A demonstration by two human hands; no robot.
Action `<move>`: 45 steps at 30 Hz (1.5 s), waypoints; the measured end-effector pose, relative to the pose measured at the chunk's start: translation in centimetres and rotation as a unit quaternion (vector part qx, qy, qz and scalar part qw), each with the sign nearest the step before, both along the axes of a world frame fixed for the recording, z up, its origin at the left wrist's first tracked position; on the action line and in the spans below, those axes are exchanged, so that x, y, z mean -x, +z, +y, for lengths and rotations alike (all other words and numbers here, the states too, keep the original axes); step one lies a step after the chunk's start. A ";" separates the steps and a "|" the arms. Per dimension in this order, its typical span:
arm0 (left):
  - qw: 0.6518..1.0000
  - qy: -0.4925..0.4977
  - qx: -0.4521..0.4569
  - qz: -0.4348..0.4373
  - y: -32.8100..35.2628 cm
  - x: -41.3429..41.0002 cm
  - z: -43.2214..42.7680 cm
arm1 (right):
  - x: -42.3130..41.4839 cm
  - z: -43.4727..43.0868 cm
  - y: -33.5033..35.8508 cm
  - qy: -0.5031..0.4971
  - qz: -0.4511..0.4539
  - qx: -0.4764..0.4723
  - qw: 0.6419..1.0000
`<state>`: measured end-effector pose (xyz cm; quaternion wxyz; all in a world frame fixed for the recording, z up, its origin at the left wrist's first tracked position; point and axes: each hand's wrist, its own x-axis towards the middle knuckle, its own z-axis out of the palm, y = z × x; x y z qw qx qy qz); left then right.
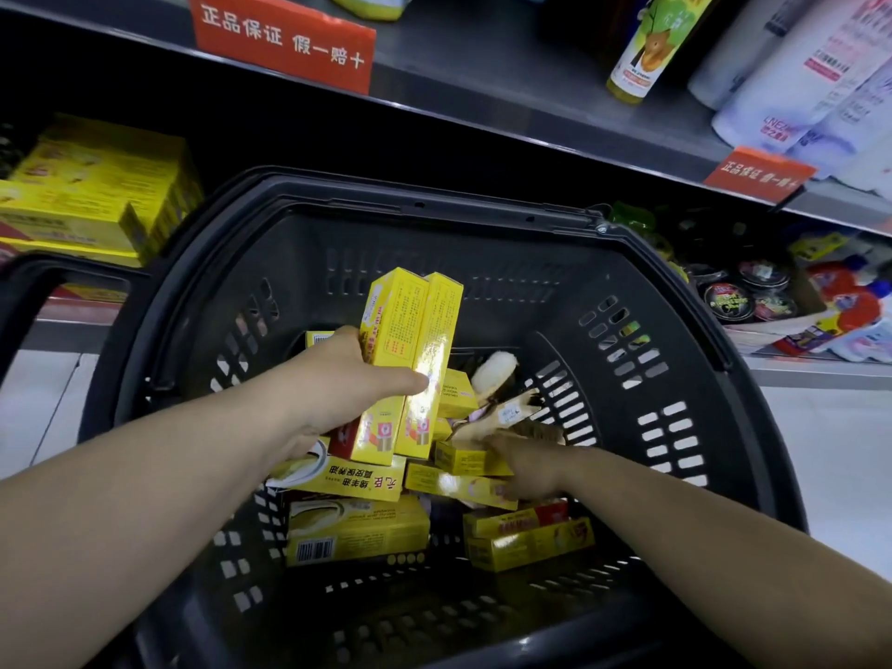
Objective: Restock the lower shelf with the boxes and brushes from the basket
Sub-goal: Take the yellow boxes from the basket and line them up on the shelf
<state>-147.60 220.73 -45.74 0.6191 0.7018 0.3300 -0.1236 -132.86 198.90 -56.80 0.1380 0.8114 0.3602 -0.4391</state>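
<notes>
A dark plastic basket [675,330] fills the middle of the view, with several yellow boxes [357,528] piled in its bottom. My left hand [338,379] grips two long yellow boxes [410,359] side by side, lifted upright above the pile. Down in the pile, my right hand [526,470] has its fingers round a small yellow box [463,458]. Wooden brushes [502,403] lie in the basket just beyond my right hand, one with a pale head [494,369]. The lower shelf [62,325] runs behind the basket.
Stacked yellow boxes [96,185] stand on the lower shelf at the left. Round tins [743,296] and coloured packets [840,301] sit on it at the right. An upper shelf [482,84] overhangs with bottles [647,45] and red signs [285,41]. The basket handle [29,282] juts left.
</notes>
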 end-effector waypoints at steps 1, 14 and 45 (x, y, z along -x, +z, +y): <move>1.000 0.001 0.003 0.002 0.0 0.0 0.0 | -0.1 0.2 -0.2 0.009 -0.008 0.001 1.000; 0.999 0.034 0.016 -0.006 -0.7 -0.3 0.4 | 0.7 1.6 0.8 0.007 0.033 -0.037 0.999; 0.946 0.275 0.112 -0.127 2.0 9.4 22.0 | 3.4 26.1 20.5 -0.348 0.218 -0.325 0.852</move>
